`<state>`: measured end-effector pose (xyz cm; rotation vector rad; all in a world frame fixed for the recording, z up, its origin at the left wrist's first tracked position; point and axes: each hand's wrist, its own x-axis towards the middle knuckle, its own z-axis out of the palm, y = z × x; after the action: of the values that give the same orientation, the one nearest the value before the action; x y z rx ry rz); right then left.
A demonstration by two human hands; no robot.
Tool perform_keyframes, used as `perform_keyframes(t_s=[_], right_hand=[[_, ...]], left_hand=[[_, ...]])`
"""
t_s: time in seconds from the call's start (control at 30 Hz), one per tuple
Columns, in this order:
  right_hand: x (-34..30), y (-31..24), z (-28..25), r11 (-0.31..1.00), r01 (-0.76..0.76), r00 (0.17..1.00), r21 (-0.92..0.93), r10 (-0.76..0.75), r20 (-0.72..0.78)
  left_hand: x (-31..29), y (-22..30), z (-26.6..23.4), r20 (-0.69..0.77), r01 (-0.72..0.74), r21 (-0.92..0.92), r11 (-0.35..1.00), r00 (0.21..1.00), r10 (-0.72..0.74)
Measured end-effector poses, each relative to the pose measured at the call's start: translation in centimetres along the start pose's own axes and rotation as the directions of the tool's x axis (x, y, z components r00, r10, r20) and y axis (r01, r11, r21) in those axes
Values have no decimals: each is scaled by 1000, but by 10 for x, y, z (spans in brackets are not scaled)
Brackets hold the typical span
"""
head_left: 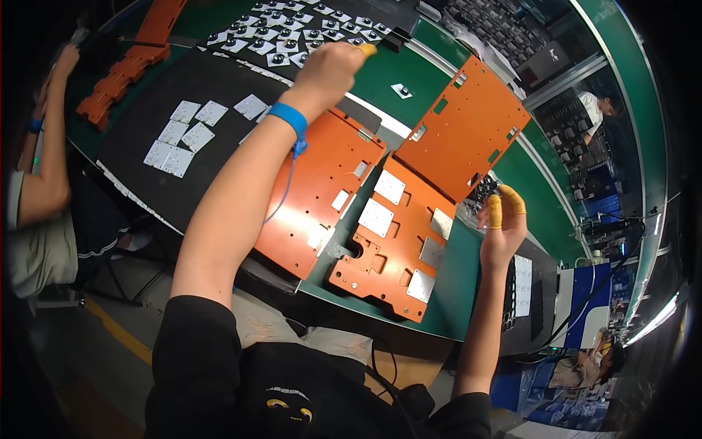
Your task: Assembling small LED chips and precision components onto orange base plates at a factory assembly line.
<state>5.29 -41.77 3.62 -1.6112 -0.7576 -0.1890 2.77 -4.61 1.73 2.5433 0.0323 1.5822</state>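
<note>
Yellow-capped fingers (496,213) of the right hand (504,238) curve loosely apart near small dark parts (482,190). Whether the left hand (324,77), beside white cards with black round pieces (278,59), holds anything cannot be told. Between the forearms, an orange fixture (404,245) carries white square boards (375,217).

At 12 o'clock, the left grip (322,77) curls beside black-and-white modules (279,58); at 3 o'clock, the right grip (503,238) has parted fingers. Nearer centre, toward 4 o'clock, an orange tray (413,219) carries pale plates (376,217); white boards (174,132) lie at 10 o'clock.
</note>
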Motion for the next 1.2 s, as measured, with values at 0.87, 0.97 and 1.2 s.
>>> perform_keyframes(t_s=[0.87,0.97,1.2], right_hand=[[-21,32,48,941,-139,990,307,127,59],[-23,29,48,950,-198,980,240,194,41],[-25,31,52,996,-75,996,57,78,-50]], left_hand=[[-45,164,9,693,691,-719,79,721,-2],[-46,167,6,702,691,-705,158,712,20],[-48,169,7,636,631,-764,134,771,0]])
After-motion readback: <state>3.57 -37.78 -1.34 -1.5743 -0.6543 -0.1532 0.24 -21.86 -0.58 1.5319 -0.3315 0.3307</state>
